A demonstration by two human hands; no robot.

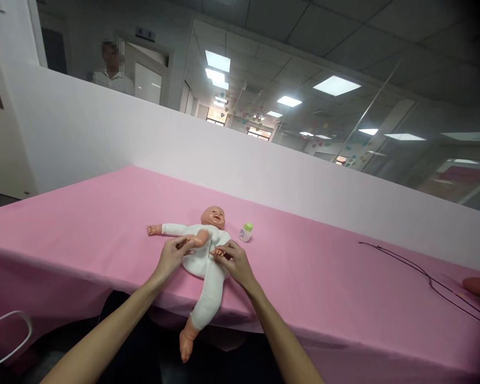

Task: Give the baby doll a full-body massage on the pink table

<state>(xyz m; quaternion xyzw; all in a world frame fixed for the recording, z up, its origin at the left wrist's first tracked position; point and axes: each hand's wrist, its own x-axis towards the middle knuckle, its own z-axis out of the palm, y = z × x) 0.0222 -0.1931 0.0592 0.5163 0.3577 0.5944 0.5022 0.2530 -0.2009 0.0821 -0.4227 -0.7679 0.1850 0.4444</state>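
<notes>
A baby doll [202, 261] with a white cloth body lies face up on the pink-covered table, its bald plastic head [214, 217] toward the far side. My left hand [174, 257] is closed around the end of a bare plastic limb [201, 238] that lies across the doll's chest; whether it is joined to the body is hidden. Between the fingers of my right hand [237, 261] is the doll's small plastic hand [217, 252]. One white leg reaches toward me, and its bare foot [186, 340] hangs past the table edge. The other arm stretches out to the left.
A small bottle with a green cap [246, 232] stands right of the doll's head. Thin dark cables [416, 266] cross the pink tabletop [324, 288] toward a brownish object [479, 286] at the right edge. Behind the table rises a white wall with glass above; a person [114, 74] is beyond it.
</notes>
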